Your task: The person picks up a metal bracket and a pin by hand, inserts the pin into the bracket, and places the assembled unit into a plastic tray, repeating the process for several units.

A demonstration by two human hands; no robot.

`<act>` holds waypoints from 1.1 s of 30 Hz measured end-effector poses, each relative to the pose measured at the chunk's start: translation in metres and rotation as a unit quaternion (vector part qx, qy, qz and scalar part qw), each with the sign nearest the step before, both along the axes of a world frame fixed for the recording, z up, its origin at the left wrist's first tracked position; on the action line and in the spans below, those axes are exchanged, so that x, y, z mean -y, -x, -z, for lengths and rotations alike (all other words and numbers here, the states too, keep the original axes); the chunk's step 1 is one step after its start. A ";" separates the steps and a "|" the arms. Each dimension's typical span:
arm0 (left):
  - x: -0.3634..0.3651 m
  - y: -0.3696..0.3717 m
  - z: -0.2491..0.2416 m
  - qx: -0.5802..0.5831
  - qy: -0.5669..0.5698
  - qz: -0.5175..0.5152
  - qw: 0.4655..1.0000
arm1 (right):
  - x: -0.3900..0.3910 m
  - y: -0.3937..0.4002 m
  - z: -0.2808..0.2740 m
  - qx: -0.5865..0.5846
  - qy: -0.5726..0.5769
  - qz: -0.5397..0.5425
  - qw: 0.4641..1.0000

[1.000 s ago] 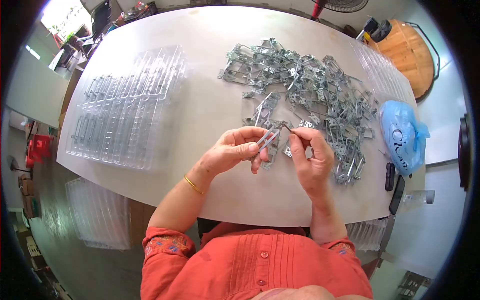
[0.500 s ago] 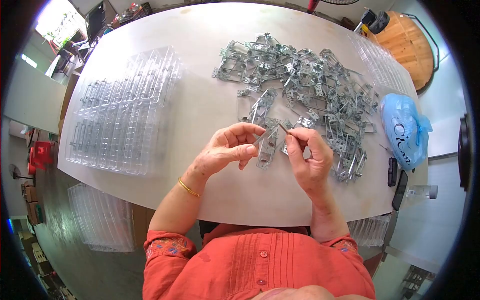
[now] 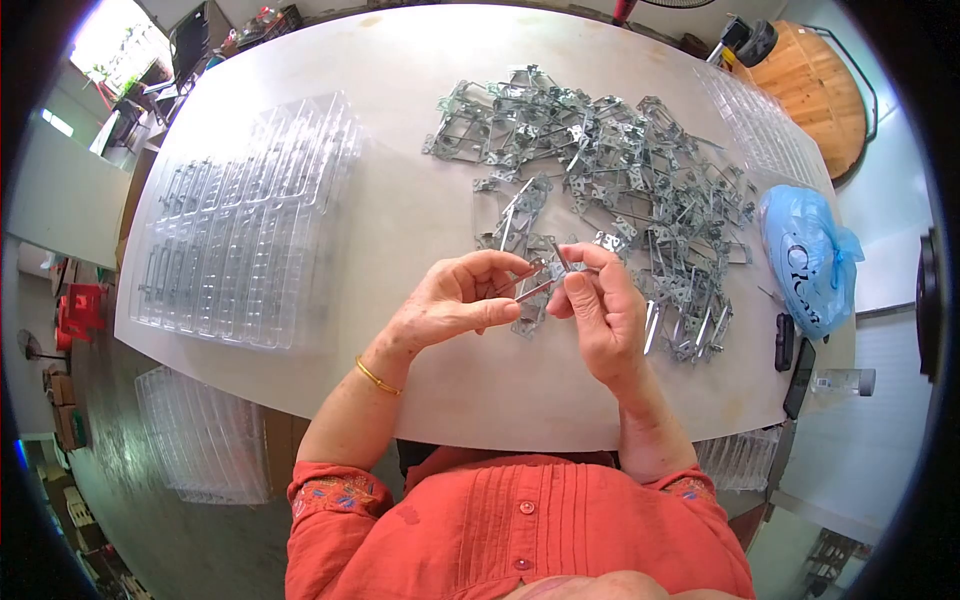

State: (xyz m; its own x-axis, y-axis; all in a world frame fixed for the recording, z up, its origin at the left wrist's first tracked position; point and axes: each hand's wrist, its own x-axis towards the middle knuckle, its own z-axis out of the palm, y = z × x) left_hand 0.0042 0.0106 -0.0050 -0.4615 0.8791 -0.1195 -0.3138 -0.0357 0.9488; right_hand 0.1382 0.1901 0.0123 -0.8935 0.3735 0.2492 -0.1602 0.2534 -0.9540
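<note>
Bracket [image 3: 533, 291], bare metal, slim bars, sits in L hand [image 3: 450, 300]: grip narrow, thumb vs. fingertips at bar end, prob. to leave the far end free for the R hand [image 3: 606, 312]. R grip also narrow, on thin dark piece [image 3: 559, 256], stood near-upright, tip up, prob. for fine aim. Whether bracket & dark piece touch: can't tell. Both held just above worktop [image 3: 400, 200], in front of torso, likely for a good view.

Metal pile [image 3: 640, 180] beyond hands, mostly to R; tangled, prob. tipped out loose, kept w/in reach. Clear tray stack [image 3: 331, 205] on L side, flat, metal parts showing in rows thru plastic; prob. keeps them sorted & apart from pile. More clear trays [image 3: 765, 135] far R.

Blue bag [image 3: 808, 265] at R edge, knotted, likely parked out of hands' way. Phone [image 3: 798, 380] & bottle [image 3: 845, 383] nr same edge, likewise.

Writing: bag has dark script, looks like "Clean". Bottle label too small to read. No brand legible on metal or trays.
</note>
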 end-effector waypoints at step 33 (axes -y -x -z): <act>0.005 0.002 0.003 0.106 -0.088 0.004 0.990 | -0.002 0.002 0.001 0.011 0.088 0.016 0.996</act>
